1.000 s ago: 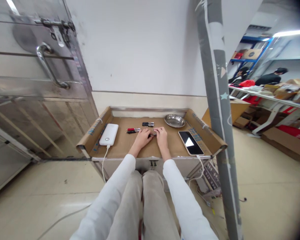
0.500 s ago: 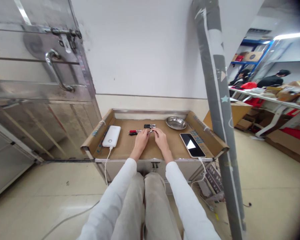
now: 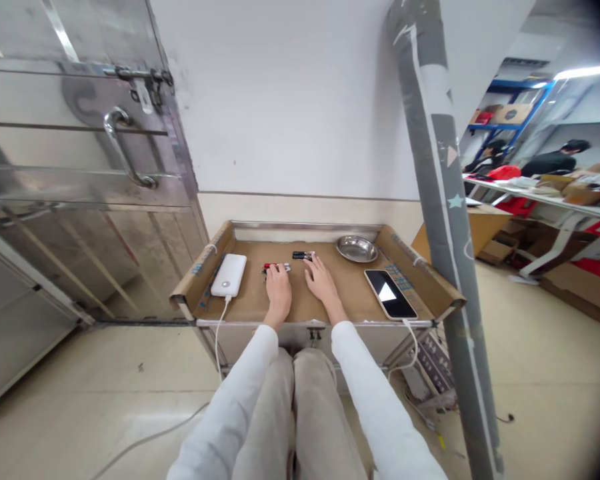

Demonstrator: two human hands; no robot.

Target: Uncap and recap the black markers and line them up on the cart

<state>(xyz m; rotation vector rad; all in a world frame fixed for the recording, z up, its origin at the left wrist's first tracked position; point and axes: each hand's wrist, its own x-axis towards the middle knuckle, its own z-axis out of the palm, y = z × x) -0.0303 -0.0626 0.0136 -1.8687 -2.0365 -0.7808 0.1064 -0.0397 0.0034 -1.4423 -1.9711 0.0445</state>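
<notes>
Head camera: we see a shallow metal dish [image 3: 357, 249] at the far right of the table, its shiny inside showing. On the blue shelf [image 3: 505, 126] at far right sits a cardboard box [image 3: 513, 114]. Brown cardboard [image 3: 253, 303] lines the table and rises at its left and right sides. A white power bank [image 3: 229, 275] lies at left, a phone [image 3: 391, 294] at right. Beyond stand a metal door [image 3: 85, 150] at left, a pale wall [image 3: 290, 100], and a grey wrapped post [image 3: 443, 193] at right.

Our left hand [image 3: 279, 293] lies over red-and-black pen-like pieces [image 3: 267, 267], left of centre; whether it grips them we cannot tell. Their long axis runs left to right, red end leftward. Our right hand [image 3: 323, 281] is loosely spread, thumb apart, fingertips by the right end of the dark pen-like pieces [image 3: 300, 255], farther back. These also lie left to right, silvery ends rightward.
</notes>
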